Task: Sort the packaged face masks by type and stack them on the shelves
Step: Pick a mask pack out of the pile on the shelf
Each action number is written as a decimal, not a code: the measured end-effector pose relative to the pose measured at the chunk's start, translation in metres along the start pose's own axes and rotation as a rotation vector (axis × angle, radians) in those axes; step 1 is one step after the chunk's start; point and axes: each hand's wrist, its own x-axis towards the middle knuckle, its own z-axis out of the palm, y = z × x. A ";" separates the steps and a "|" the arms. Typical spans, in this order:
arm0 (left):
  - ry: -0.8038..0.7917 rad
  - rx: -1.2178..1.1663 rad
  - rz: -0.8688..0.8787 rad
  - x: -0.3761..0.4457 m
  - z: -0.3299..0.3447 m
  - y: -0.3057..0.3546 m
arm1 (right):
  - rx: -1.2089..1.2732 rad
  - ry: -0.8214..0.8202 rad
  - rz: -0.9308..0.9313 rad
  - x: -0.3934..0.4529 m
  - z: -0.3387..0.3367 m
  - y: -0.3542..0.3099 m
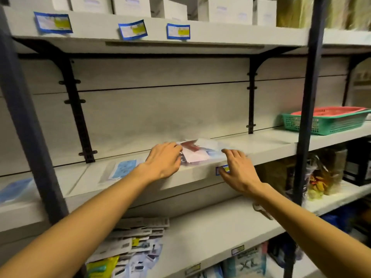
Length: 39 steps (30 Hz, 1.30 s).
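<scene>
Left hand (163, 161) rests flat on the mask packets (197, 152) lying mid-shelf (261, 145); right hand (239, 169), fingers spread and empty, hovers at their four o'clock. Square the edges, pressing evenly.

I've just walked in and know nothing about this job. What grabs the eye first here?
Two bare arms reach to the middle shelf, the left hand and right hand flanking a small pile of clear-wrapped masks. Further right, a green basket holds a red one. A blue mask packet lies left of the pile.
</scene>
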 end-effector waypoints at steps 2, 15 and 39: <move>-0.016 -0.002 -0.058 0.034 0.009 0.003 | -0.018 -0.023 -0.034 0.025 0.001 0.018; -0.202 -0.091 -0.283 0.156 0.085 -0.011 | -0.072 -0.277 -0.285 0.154 0.036 0.066; -0.112 -0.168 -0.713 0.201 0.091 0.014 | 1.335 0.005 0.189 0.225 0.045 0.160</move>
